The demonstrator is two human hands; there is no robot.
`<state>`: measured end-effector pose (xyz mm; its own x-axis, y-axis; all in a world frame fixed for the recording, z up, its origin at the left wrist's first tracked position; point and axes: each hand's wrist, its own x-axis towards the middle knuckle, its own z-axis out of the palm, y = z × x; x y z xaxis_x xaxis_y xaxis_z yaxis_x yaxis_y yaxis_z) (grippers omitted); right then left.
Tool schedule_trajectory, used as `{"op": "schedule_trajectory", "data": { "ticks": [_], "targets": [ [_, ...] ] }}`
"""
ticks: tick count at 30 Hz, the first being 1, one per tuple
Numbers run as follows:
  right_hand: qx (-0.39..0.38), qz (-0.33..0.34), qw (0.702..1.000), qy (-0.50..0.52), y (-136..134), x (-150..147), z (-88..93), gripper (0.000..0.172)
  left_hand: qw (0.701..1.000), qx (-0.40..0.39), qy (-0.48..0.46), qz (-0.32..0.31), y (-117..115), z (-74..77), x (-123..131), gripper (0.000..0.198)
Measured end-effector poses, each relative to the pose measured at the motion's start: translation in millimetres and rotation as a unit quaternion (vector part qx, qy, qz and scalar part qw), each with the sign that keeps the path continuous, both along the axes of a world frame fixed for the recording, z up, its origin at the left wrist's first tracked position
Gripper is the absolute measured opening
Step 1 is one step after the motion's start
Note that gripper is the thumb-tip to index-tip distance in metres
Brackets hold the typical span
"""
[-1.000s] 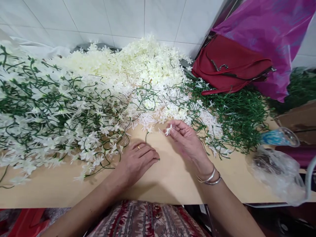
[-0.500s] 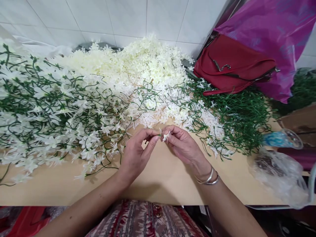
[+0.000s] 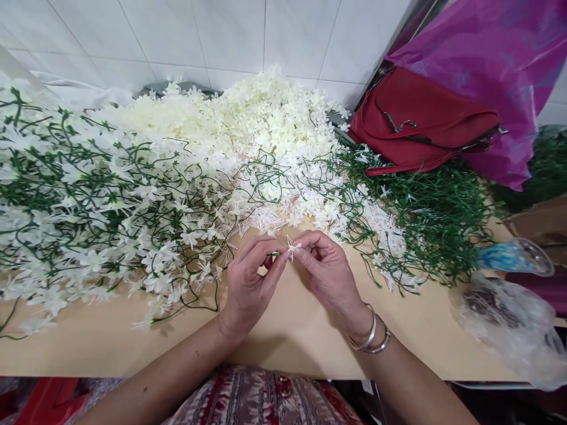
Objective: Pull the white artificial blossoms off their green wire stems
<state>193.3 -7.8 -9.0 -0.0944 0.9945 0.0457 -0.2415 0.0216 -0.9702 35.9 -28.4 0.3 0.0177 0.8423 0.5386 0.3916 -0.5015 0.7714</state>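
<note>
Over the front middle of the tan table [image 3: 292, 330], both hands meet at one small white flower [image 3: 292, 248]. My left hand [image 3: 256, 277] pinches a short piece of green stem just left of the blossom; most of that stem is hidden by the fingers. From the other side, the thumb and forefinger of my right hand [image 3: 326, 268] close on the white petals. Behind the hands lies a heap of loose cream-white blossoms [image 3: 270, 112]. White flowers on green stems [image 3: 101, 206] are piled to the left.
Green stems [image 3: 443, 218] lie in a bundle at the right, with a red handbag [image 3: 434, 115] and a purple bag [image 3: 491, 71] behind. Near the right edge are a blue patterned cup [image 3: 514, 258] and a clear plastic bag [image 3: 514, 324]. A tiled wall [image 3: 230, 35] stands behind.
The fingertips of both hands have closed in around the flower, and its blossom has turned and shifted slightly left. The whole view has tilted a little.
</note>
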Motion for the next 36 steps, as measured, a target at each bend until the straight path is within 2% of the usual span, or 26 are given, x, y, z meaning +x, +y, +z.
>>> {"op": "schedule_trajectory", "data": {
  "ticks": [4,9,15,21,29,33,36],
  "targets": [
    [-0.011,0.017,1.000,-0.022,-1.4,-0.7,-1.5,0.020,1.000,-0.014,-0.011,0.003,-1.6,-2.2,0.5,0.007],
    [0.069,0.012,0.996,-0.048,-1.3,0.3,4.4,0.003,0.999,-0.011,-0.036,0.005,-2.1,-3.4,1.4,0.009],
    [0.124,-0.021,0.991,-0.051,-3.9,1.2,3.9,0.007,0.998,0.066,0.004,0.000,-0.6,-3.0,1.2,0.017],
    [0.158,-0.049,0.984,-0.065,-6.8,0.5,2.6,0.015,0.997,0.073,-0.011,0.019,-3.5,-2.6,3.8,0.015],
    [0.167,-0.065,0.981,-0.078,-12.0,0.3,7.7,0.013,0.996,0.088,-0.018,0.005,-3.3,0.9,5.1,0.019],
    [0.161,-0.066,0.981,-0.081,-11.5,1.2,9.9,0.010,0.998,0.057,-0.038,-0.004,-3.1,-1.8,5.6,0.017],
    [0.135,-0.071,0.985,-0.082,-7.9,3.4,11.1,0.004,0.996,-0.025,-0.077,-0.023,-2.6,-3.9,3.6,0.017]
  ]
}}
